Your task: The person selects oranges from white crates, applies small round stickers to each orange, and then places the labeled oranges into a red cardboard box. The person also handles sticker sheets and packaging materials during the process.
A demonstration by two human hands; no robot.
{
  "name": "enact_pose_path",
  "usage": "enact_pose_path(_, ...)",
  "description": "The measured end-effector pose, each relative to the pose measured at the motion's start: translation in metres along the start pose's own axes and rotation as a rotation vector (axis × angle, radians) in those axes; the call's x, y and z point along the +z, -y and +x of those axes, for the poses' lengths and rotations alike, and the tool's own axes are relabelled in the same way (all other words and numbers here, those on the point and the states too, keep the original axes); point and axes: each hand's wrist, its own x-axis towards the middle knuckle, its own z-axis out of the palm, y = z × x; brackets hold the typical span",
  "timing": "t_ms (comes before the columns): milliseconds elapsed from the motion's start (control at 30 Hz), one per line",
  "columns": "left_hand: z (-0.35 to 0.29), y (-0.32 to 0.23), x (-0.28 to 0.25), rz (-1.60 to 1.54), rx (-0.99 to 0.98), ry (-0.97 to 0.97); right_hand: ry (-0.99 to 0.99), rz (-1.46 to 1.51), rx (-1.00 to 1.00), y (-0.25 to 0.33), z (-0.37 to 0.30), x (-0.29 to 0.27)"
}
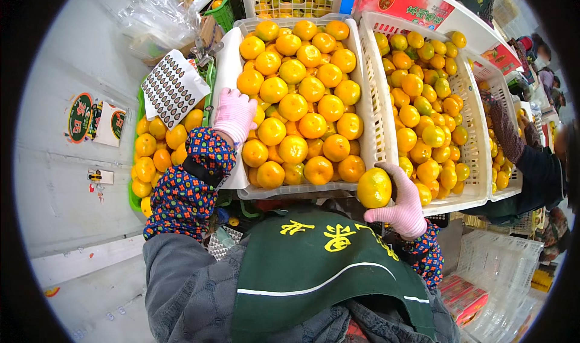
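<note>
In my right hand (402,205), gloved in pink, a yellow-orange citrus fruit (374,187) is gripped between thumb and fingers, just off the near right corner of the middle crate. My left hand (234,114), in a matching glove, rests at the left side of that crate with its fingers curled. Whether anything small is in them is hidden. The middle crate (290,192) is pale and full of shiny orange citrus fruits (292,106). Just left of my left hand, a white sheet of dark oval stickers (175,88) lies over a green crate (138,199) of the same fruit.
On the right a white slatted crate (382,101) holds more yellow-orange fruit, some greenish. Another crate (483,71) stands beyond it, with a co-worker's arm (504,128) reaching in. Clear plastic bags (160,19) lie at the back left. A white wall (72,168) bounds the left.
</note>
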Motion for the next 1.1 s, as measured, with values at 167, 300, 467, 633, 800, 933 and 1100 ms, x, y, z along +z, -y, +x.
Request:
enact_pose_path(167,0.007,-0.001,-0.001,0.014,-0.014,0.016,-0.022,-0.042,0.035,-0.010,0.008,0.007)
enact_pose_path(300,0.005,0.000,-0.005,0.051,0.000,0.014,0.004,-0.135,-0.048,-0.016,0.016,0.011)
enact_pose_path(467,0.029,0.038,-0.011,-0.403,-0.109,-0.172,0.053,-0.144,-0.024,-0.015,0.015,0.019)
enact_pose_path(633,0.062,0.036,0.003,0.000,-0.116,-0.321,0.103,-0.184,-0.035,-0.010,0.020,0.027)
enact_pose_path(800,0.074,0.034,-0.015,0.078,-0.150,0.024,0.104,-0.252,-0.075,-0.014,0.020,0.030)
enact_pose_path(933,0.097,0.033,-0.034,-0.119,-0.081,-0.264,0.079,-0.153,-0.050,-0.025,0.019,0.035)
enact_pose_path(1100,0.129,0.024,-0.037,-0.201,0.110,-0.134,0.055,-0.307,-0.144,-0.033,0.018,0.037)
